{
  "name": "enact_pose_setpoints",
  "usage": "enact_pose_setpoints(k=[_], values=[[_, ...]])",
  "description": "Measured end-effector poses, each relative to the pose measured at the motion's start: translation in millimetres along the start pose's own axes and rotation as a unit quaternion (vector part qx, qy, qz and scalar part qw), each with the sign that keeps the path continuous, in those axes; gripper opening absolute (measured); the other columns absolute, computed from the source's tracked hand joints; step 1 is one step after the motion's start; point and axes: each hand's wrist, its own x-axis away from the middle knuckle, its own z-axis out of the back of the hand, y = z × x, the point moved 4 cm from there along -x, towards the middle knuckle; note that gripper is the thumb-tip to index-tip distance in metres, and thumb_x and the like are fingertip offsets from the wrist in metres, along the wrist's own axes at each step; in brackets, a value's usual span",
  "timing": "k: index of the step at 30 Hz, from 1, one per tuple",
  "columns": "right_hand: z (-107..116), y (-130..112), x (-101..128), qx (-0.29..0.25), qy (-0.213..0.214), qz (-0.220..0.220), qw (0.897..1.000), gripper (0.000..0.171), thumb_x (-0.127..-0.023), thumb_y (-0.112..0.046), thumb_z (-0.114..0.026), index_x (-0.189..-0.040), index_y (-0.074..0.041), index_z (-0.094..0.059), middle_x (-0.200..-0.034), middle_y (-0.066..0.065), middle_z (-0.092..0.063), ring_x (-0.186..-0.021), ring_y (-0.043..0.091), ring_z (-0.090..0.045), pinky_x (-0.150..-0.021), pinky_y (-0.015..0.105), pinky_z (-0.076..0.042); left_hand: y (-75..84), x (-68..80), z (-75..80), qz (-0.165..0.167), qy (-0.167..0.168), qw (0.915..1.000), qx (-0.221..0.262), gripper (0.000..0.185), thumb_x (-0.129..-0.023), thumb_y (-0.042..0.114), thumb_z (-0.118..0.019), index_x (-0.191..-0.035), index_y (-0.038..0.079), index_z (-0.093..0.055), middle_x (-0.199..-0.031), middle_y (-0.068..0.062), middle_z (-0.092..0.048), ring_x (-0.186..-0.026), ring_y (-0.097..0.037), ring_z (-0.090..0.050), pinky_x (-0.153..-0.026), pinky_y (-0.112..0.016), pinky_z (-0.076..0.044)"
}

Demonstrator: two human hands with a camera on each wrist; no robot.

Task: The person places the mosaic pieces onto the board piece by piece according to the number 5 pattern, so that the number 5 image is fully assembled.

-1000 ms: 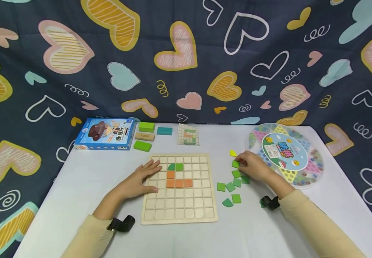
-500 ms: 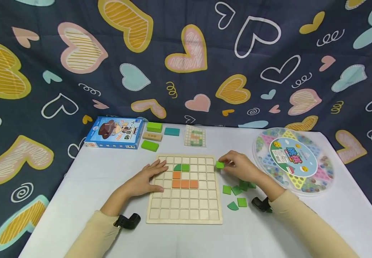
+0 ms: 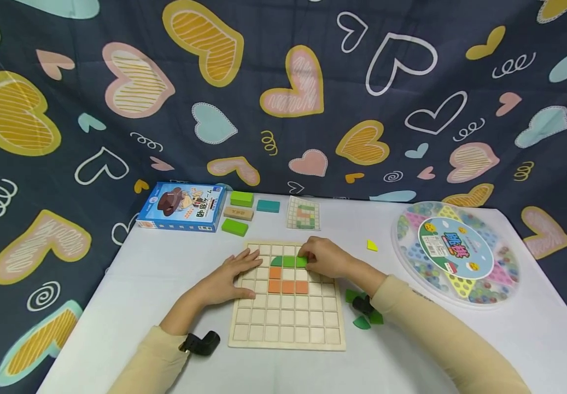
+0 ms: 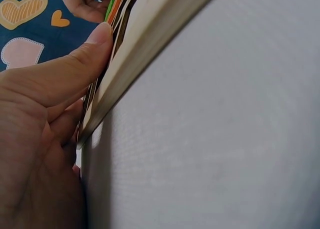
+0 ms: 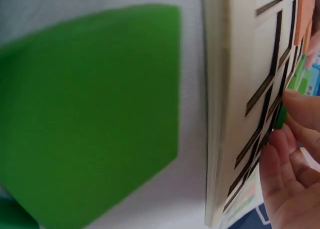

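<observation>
A wooden grid board [image 3: 287, 346] lies on the white table. My left hand [image 3: 226, 280] rests over its left edge with fingers spread; in the left wrist view the thumb [image 4: 82, 61] lies along the board's edge. My right hand [image 3: 326, 258] pinches a green square tile [image 3: 301, 262] at a cell in the board's upper part. Left of that tile sit another green square tile [image 3: 288, 262] and a dark green quarter-round tile [image 3: 276, 261]. Several orange square tiles [image 3: 288, 287] form an L below them. Loose green tiles [image 3: 361, 323] lie right of the board, partly hidden by the right forearm.
Behind the board stand a pattern card [image 3: 303, 213], a blue game box [image 3: 182, 207] and several blocks, among them a teal block [image 3: 268, 206]. At right lie a yellow tile [image 3: 372, 245] and a round Chinese checkers case [image 3: 455, 254]. A heart-patterned cloth [image 3: 308, 131] hangs behind.
My right hand has picked up a green square tile from the right of the board and brought it left to the cell beside the other green square. The left hand stays at the board's edge.
</observation>
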Motion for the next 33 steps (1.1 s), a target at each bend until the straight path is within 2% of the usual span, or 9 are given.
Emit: enact_pose_setpoints(k=[6,13,18,23,28,33], values=[[-2,1,1,-0.005,-0.008,-0.022,1.0,0.028,-0.082,-0.01,-0.072,-0.11,-0.007,-0.068,-0.099,0.002,-0.061,-0.083,0.011,-0.051,-0.074,0.025,-0.048,-0.4,-1.6,-1.1,0.009,0.001,1.0,0.001,0.08,-0.077,0.035,-0.077,-0.144,0.011,-0.041,-0.157,-0.005,-0.025,-0.147,-0.031,-0.01,-0.117,-0.056,-0.004],[3,8,18,-0.055,0.012,-0.027,0.998,0.037,-0.084,-0.015,-0.071,-0.119,-0.006,-0.064,-0.107,0.004,-0.063,-0.094,0.015,-0.06,-0.082,0.029,-0.052,1.2,-2.0,-2.7,0.017,-0.005,0.9998,0.0,0.08,-0.077,0.035,-0.077,-0.144,0.011,-0.041,-0.157,-0.004,-0.025,-0.147,-0.03,-0.01,-0.117,-0.055,-0.004],[18,25,45,-0.09,0.046,-0.045,0.994,0.039,-0.085,-0.013,-0.07,-0.122,-0.004,-0.061,-0.113,0.007,-0.064,-0.103,0.021,-0.061,-0.088,0.035,-0.053,2.3,-1.8,-1.8,0.02,-0.004,0.9998,0.001,0.08,-0.077,0.035,-0.076,-0.145,0.011,-0.041,-0.157,-0.004,-0.024,-0.147,-0.03,-0.008,-0.117,-0.055,-0.003],[35,49,87,-0.098,0.067,-0.069,0.991,0.037,-0.086,-0.009,-0.068,-0.121,-0.002,-0.062,-0.115,0.012,-0.064,-0.105,0.027,-0.061,-0.089,0.04,-0.053,0.5,-1.9,-2.9,0.018,-0.003,0.9998,-0.001,0.08,-0.077,0.036,-0.076,-0.145,0.012,-0.041,-0.157,-0.004,-0.024,-0.147,-0.03,-0.008,-0.117,-0.055,-0.004],[43,74,122,-0.08,0.058,-0.105,0.99,0.034,-0.085,-0.009,-0.069,-0.118,-0.002,-0.063,-0.113,0.012,-0.065,-0.104,0.028,-0.061,-0.089,0.044,-0.052,0.4,-2.4,-2.9,0.019,-0.003,0.9998,-0.002,0.08,-0.077,0.036,-0.076,-0.145,0.012,-0.04,-0.157,-0.003,-0.024,-0.147,-0.03,-0.008,-0.118,-0.054,-0.004],[40,90,135,-0.066,0.041,-0.128,0.989,0.031,-0.083,-0.006,-0.069,-0.114,-0.004,-0.065,-0.111,0.009,-0.065,-0.101,0.026,-0.061,-0.088,0.043,-0.052,1.1,-1.1,-0.8,0.019,-0.005,0.9998,0.0,0.081,-0.078,0.037,-0.076,-0.145,0.012,-0.04,-0.157,-0.004,-0.023,-0.147,-0.03,-0.008,-0.118,-0.054,-0.003]])
